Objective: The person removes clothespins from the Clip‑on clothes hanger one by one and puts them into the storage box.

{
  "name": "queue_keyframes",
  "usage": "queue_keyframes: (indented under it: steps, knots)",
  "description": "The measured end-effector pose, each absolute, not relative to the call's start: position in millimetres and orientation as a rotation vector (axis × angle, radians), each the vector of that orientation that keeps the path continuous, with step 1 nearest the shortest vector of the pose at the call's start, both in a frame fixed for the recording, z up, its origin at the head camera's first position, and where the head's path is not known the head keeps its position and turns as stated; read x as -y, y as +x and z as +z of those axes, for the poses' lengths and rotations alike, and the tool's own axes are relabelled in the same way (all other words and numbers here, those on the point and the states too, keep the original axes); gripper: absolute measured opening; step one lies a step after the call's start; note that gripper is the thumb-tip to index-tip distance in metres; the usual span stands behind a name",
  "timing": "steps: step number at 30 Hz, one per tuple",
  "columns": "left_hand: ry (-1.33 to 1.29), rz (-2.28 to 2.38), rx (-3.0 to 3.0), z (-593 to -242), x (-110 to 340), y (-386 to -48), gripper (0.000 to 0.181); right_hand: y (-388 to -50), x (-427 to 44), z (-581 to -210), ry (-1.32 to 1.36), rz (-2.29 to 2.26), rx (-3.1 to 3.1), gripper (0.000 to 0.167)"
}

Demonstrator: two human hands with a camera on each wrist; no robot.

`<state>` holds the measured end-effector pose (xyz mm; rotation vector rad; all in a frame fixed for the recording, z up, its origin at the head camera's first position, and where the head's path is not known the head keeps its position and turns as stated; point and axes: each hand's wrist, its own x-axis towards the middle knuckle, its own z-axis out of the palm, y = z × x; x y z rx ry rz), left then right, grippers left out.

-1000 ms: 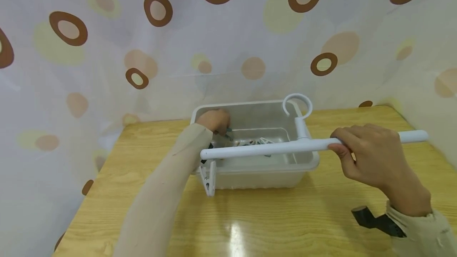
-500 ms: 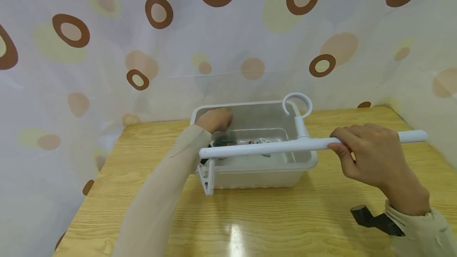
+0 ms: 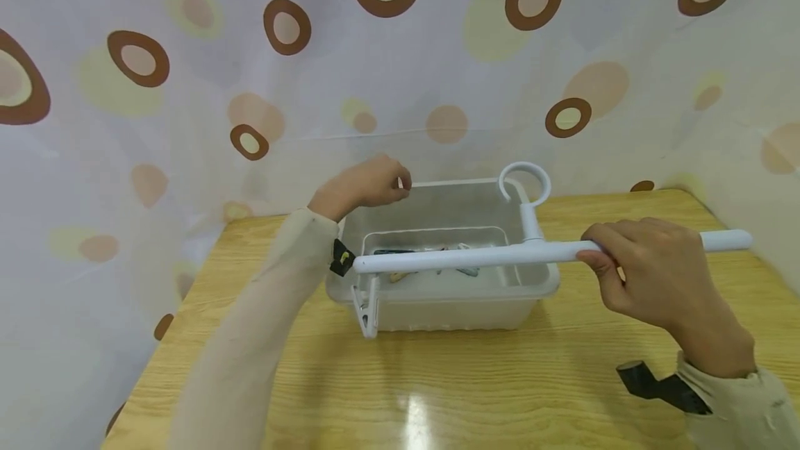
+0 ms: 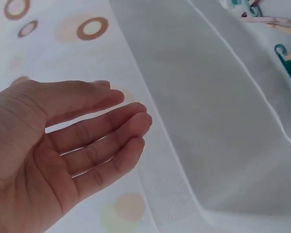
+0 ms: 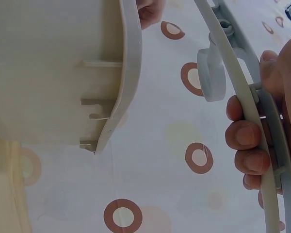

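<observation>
My left hand (image 3: 369, 182) is over the back left rim of a translucent plastic bin (image 3: 450, 311), its fingers loosely bent. In the left wrist view nothing lies between its thumb and fingers. My right hand (image 3: 653, 276) grips a white clip hanger (image 3: 456, 260) by the right part of its bar. The bar spans the front of the bin, and its round hook (image 3: 546, 189) points up. From the bar's left end hangs a white clip (image 3: 370, 311). Several small clothespins lie on the bin floor, among them a teal clothespin (image 4: 288, 65) in the left wrist view.
The bin stands on a wood-grain table (image 3: 487, 387) against a spotted curtain (image 3: 400, 75). Black straps sit at both sleeves; the right strap (image 3: 662, 389) sticks out over the table.
My left hand has risen out of the bin, up and back to its rear left rim. A dark thing near it half a second ago now lies in the bin. The right hand keeps its grip.
</observation>
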<state>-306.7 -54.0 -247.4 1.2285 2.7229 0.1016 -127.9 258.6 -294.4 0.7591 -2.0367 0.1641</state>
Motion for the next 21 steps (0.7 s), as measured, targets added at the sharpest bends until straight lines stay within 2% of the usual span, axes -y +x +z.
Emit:
queue_keyframes:
  steps: [6, 21]
  knots:
    - [1.208, 0.243, -2.767, -236, 72, -300, 0.022, -128, -258, -294, 0.758, 0.167, 2.036, 0.053]
    - [1.060, 0.538, -2.928, -242, 96, -267, 0.021, -129, -258, -296, 0.738, 0.162, 2.027, 0.052]
